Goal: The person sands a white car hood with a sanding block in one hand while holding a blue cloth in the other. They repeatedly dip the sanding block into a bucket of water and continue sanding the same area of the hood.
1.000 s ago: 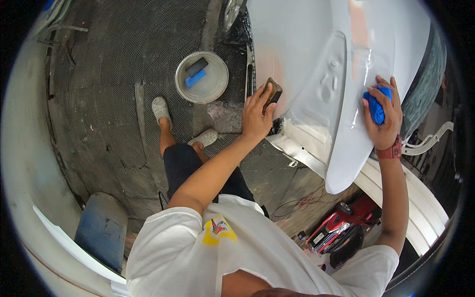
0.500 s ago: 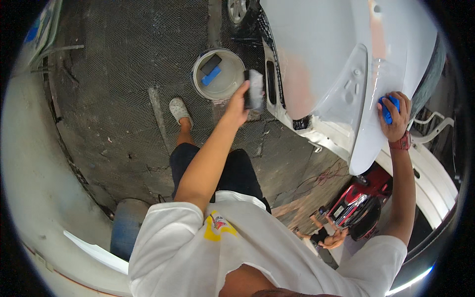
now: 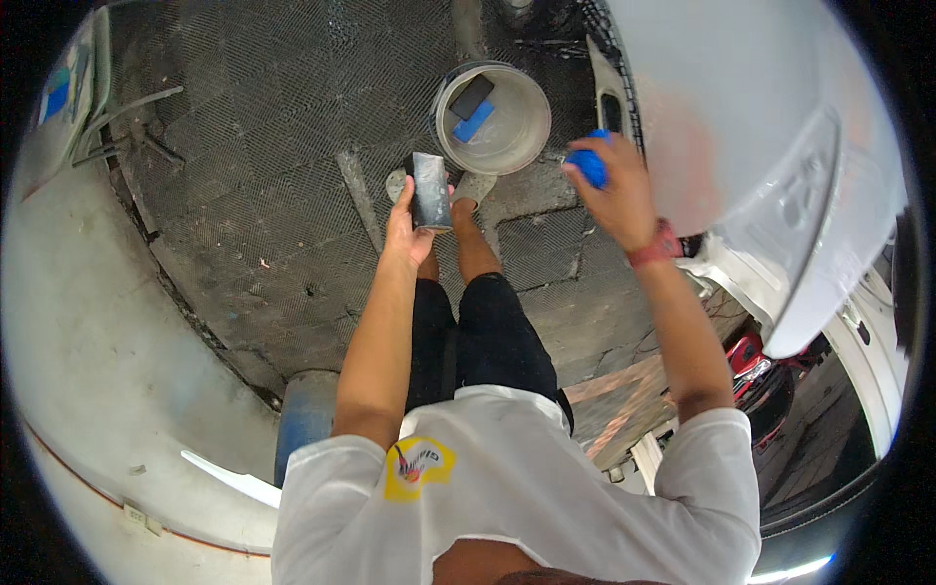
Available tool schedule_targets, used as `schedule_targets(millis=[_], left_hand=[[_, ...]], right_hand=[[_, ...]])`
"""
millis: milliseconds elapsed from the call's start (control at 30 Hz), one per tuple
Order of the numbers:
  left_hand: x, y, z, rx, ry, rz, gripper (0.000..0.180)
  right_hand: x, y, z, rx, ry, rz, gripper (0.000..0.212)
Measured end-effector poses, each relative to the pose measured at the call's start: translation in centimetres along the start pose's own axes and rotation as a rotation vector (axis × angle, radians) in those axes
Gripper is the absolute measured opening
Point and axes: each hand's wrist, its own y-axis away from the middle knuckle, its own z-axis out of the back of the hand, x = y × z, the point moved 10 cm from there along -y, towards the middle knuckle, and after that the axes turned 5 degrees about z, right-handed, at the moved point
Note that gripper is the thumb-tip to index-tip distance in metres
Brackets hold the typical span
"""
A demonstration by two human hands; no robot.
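Note:
My left hand (image 3: pixel 408 234) is closed around a dark grey sanding block (image 3: pixel 431 195) with a whitish, dusty face, held over my feet. In my right hand (image 3: pixel 626 195) is a blue sponge (image 3: pixel 593 168), gripped between fingers and thumb, off the car and to the right of the bucket. The round whitish bucket (image 3: pixel 526 122) stands on the floor between and beyond my hands. Inside it lie a black block (image 3: pixel 473 97) and a blue block (image 3: pixel 475 123), side by side. The light grey car body (image 3: pixel 760 68) has pinkish patches and rises on the right.
A white car panel edge (image 3: pixel 809 292) juts out near my right arm. Dark patterned mats (image 3: pixel 273 127) cover the floor. Along the left runs a pale wall (image 3: pixel 88 322), with a blue drum (image 3: pixel 310 414) near it and a metal stand (image 3: pixel 136 127) farther off.
My right hand has left the car panel and swung left toward the bucket with the sponge. My left hand has drawn the sanding block left and nearer. My body has turned toward the bucket.

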Motion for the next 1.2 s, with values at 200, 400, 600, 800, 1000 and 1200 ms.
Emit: schedule_targets(millis=[200, 400, 600, 800, 1000, 1200], left_hand=[[1.1, -7.0, -0.2, -0.010, -0.180, 0.101, 0.062], [5.1, -22.4, -1.5, 0.015, -0.179, 0.139, 0.062], [5.2, -33.8, -1.4, -0.222, -0.262, 0.091, 0.049], [6.2, -40.1, 1.8, -0.343, -0.310, -0.013, 0.053], [1.9, -41.5, 7.9, -0.583, -0.591, -0.139, 0.056], [6.8, -46.1, 11.2, -0.322, -0.423, 0.276, 0.062]], right_hand=[[-16.7, -0.4, -29.9, 0.497, -0.212, -0.518, 0.060], [-27.0, -5.8, -42.9, 0.344, 0.114, -0.339, 0.066], [-28.0, -8.1, -51.6, 0.487, 0.317, -0.128, 0.072], [-34.1, -3.4, -61.3, 0.799, 0.134, -0.555, 0.064], [-29.3, -1.8, -54.7, 0.441, -0.907, -0.942, 0.044], [-21.7, -2.2, -47.4, 0.202, -1.152, -0.720, 0.041]])
